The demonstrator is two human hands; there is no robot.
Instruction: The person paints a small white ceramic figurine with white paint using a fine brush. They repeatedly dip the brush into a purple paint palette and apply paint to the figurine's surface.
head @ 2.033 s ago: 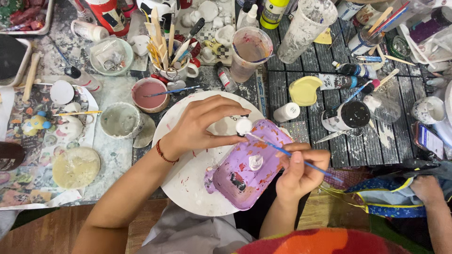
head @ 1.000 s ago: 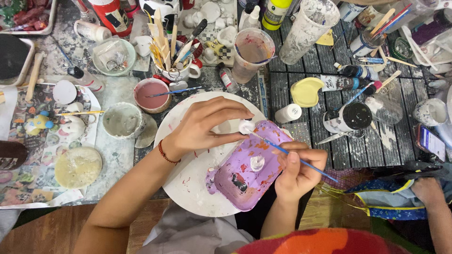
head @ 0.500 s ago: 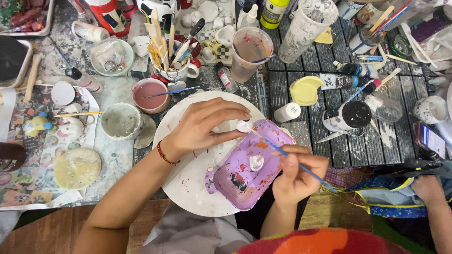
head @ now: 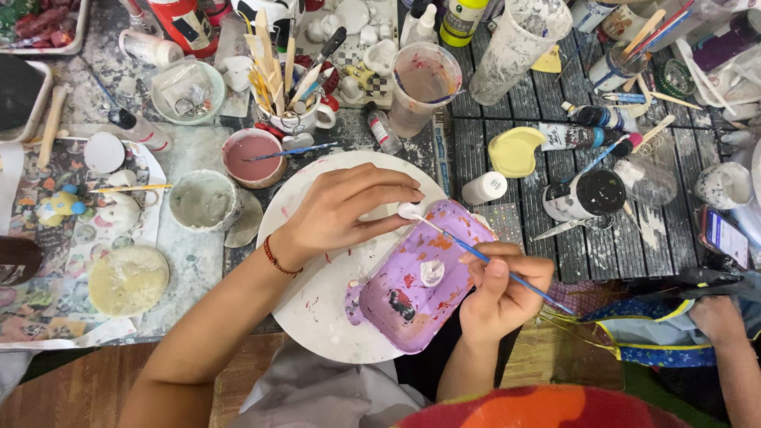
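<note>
Left hand [head: 342,210] reaching in from the lower left on a bare forearm, palm down, fingers curled and pinched together at their tips, a thin red band round the wrist. Right hand [head: 499,292] raised from the lower middle edge on an upright forearm, closed in a loose fist with a pen-like grip, thumb laid across the index finger, knuckles toward the left hand. Both hands near each other yet apart, left higher, right lower.

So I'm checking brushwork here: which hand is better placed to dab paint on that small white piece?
Right hand: it holds the brush, tip at the white piece pinched by the left hand.
</note>
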